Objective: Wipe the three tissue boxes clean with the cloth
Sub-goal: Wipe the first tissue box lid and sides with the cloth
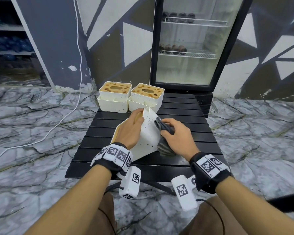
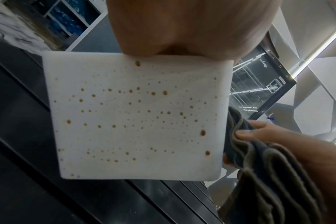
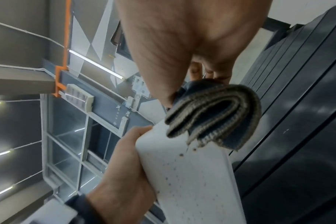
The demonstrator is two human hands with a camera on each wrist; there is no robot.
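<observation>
A white tissue box (image 1: 148,133) speckled with brown spots stands tilted on the black slatted table (image 1: 185,114). My left hand (image 1: 131,131) grips its left side and tan top. My right hand (image 1: 175,134) holds a folded grey cloth (image 1: 163,126) against the box's right face. The left wrist view shows the spotted side (image 2: 134,118) with the cloth (image 2: 259,166) at its right edge. In the right wrist view the folded cloth (image 3: 215,112) lies on the box's upper corner (image 3: 192,178). Two more white tissue boxes (image 1: 115,95) (image 1: 146,97) with stained tan tops stand at the table's far edge.
A glass-door fridge (image 1: 193,41) stands right behind the table. A white cable (image 1: 61,119) trails over the marble floor (image 1: 32,124) at left. Shelves with blue bundles (image 1: 8,44) are at the far left. My knees are below the table's near edge.
</observation>
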